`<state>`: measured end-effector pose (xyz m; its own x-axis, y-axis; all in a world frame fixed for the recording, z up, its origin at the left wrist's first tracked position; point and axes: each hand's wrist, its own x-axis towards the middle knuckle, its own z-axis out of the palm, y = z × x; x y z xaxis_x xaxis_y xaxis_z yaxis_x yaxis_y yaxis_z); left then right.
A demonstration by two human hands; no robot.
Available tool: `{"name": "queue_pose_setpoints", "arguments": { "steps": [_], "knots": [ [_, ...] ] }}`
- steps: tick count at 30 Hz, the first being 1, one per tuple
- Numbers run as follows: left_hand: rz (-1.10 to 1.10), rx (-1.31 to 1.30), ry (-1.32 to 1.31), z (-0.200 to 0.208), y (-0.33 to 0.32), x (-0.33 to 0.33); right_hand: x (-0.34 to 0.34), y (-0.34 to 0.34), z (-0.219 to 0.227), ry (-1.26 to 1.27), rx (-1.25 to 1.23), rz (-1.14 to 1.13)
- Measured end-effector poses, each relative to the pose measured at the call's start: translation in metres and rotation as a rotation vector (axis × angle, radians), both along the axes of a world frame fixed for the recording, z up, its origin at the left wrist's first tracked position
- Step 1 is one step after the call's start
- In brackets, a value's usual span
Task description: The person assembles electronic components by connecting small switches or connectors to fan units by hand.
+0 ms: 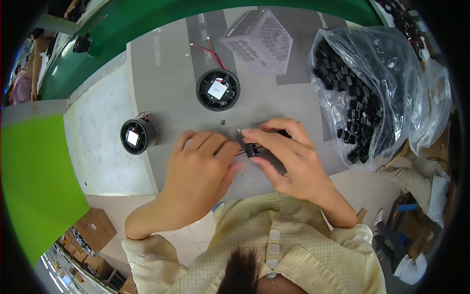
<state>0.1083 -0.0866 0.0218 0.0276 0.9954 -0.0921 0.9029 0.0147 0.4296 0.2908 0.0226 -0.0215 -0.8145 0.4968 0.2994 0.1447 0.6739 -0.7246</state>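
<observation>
Between the thumb and fingers of my right hand [293, 159] is a small black block [251, 150] that looks like a clip-on ferrite core. Thin wires [239, 153] run from its left side toward my left hand [200, 159]. The left fingers are curled close to those wires, and the thumb is blurred; whether they pinch anything is hidden. A small white connector [239, 130] shows beside my right fingertips. Beyond the hands, a round black fan [218, 90] with a white label lies face up, its red and black wires [210, 53] stretched away from me.
Left of my hands, another black fan [137, 136] rests near the edge of the grey board [166, 88]. A clear plastic bag [391, 63] at right holds many black blocks [360, 117]. One tiny dark piece [223, 122] lies mid-board. Green belt [147, 22] runs behind.
</observation>
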Motion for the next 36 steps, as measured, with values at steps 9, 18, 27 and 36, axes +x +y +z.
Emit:
{"name": "queue_pose_setpoints", "arguments": {
  "steps": [9,18,27,36],
  "knots": [
    [0.167,-0.094,-0.127,0.007,-0.027,-0.017,-0.016,-0.009,-0.006,0.002,0.017,0.121],
    [0.242,0.057,-0.289,0.003,-0.032,-0.023,-0.023,-0.009,0.005,0.073,-0.277,0.062],
    [0.247,0.011,-0.608,0.014,-0.032,-0.026,-0.015,-0.011,0.015,0.262,-0.320,0.072],
    [0.253,0.113,-0.492,0.022,-0.023,-0.013,-0.011,-0.009,0.029,0.304,-0.024,0.013]
  ]
}}
